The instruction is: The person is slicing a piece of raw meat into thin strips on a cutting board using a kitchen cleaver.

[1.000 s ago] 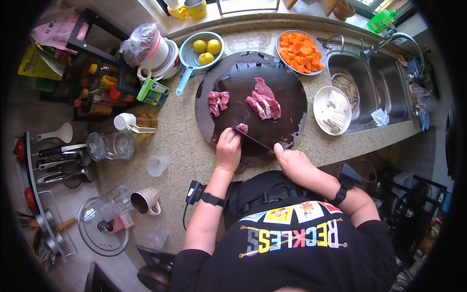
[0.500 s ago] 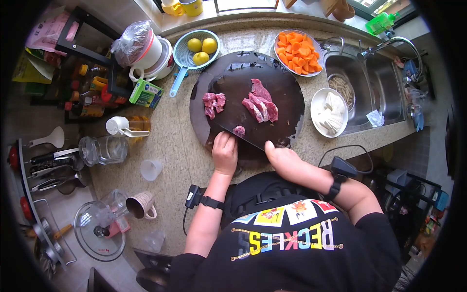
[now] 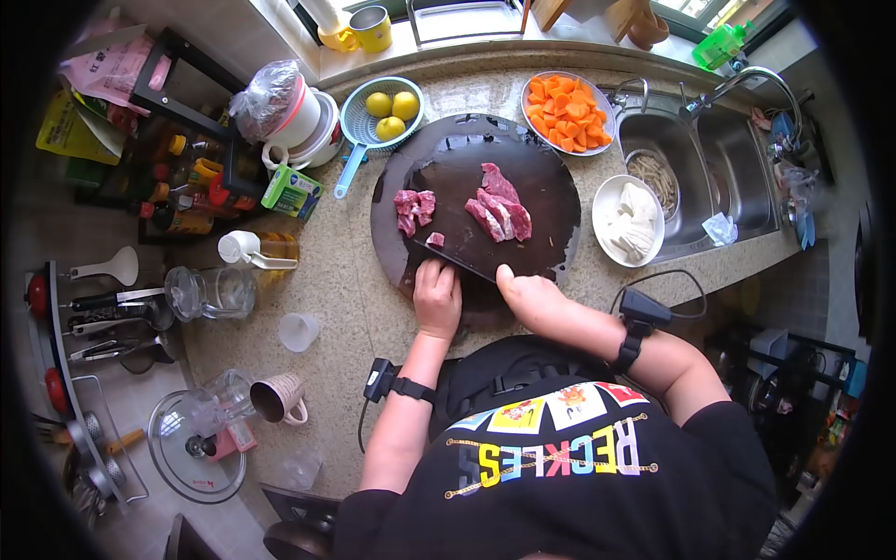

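My right hand (image 3: 532,297) is closed round the handle of a knife (image 3: 469,266), whose dark blade slants to the upper left over the round cutting board (image 3: 551,201). Just below the blade, my left hand (image 3: 436,294) rests at the board's near edge with fingers curled down; what they hold, if anything, is hidden. A small meat piece (image 3: 436,240) touches or nearly touches the blade's far side. Beyond it lies a cluster of cut meat chunks (image 3: 413,210). Larger raw meat strips (image 3: 499,207) lie right of the board's middle.
Behind the board are a blue strainer (image 3: 357,119) with yellow fruit and a plate of carrot chunks (image 3: 569,112). A white bowl (image 3: 605,224) with pale pieces stands right, beside the sink (image 3: 747,201). Left are an oil jug (image 3: 271,250), plastic cup (image 3: 299,332) and mug (image 3: 280,399).
The knife has shifted left, and the small meat piece has moved left with it, nearer the cut chunks. My left hand stays beside the blade. The camera view has shifted slightly.
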A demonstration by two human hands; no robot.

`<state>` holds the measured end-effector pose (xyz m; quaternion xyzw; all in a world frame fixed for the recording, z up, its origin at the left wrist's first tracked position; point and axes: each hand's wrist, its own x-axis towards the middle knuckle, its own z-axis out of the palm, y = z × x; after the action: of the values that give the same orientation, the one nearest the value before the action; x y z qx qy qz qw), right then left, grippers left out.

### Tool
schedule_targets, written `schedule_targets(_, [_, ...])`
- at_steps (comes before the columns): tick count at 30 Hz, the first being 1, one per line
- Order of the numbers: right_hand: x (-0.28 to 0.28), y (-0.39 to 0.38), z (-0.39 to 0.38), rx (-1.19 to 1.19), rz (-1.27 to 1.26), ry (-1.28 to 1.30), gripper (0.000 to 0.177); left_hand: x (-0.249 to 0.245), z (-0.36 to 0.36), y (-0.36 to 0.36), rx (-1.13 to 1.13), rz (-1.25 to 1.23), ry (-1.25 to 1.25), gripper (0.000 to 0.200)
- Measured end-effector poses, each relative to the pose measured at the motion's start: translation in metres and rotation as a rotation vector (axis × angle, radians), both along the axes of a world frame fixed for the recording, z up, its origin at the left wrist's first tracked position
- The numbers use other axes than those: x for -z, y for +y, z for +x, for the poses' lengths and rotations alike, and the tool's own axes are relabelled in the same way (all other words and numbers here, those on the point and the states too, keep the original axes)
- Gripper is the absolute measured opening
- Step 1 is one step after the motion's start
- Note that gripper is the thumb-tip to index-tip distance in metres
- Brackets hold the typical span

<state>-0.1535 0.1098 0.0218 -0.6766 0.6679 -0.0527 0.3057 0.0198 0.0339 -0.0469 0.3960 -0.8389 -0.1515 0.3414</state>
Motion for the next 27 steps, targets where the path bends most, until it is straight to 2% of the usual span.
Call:
schedule_targets(3, [0.0,0.003,-0.012,-0.034,-0.053,-0.018,0.018,-0.014,0.004,0.001,0.002,0.022,0.06,0.016])
schedule_targets(5, [-0.002,0.011,-0.014,0.076,-0.106,-0.09,0.025,-0.018,0.011,0.004,-0.015,0.018,0.104,0.018])
schedule_targets(9, [-0.016,0.03,-0.013,0.045,-0.043,-0.091,0.022,-0.014,0.017,0.006,-0.025,0.04,0.12,0.022])
schedule_targets(16, [-0.025,0.037,-0.005,-0.013,0.095,-0.083,0.021,-0.007,0.014,0.003,0.042,0.001,0.071,0.018])
schedule_targets(22, [-0.025,0.021,0.004,-0.005,0.124,-0.087,0.019,0.002,0.014,0.002,0.01,0.0,0.093,0.018])
schedule_targets(27, [-0.003,-0.04,0.031,-0.06,-0.052,-0.13,0.021,0.005,0.014,0.004,-0.014,0.032,0.108,0.017])
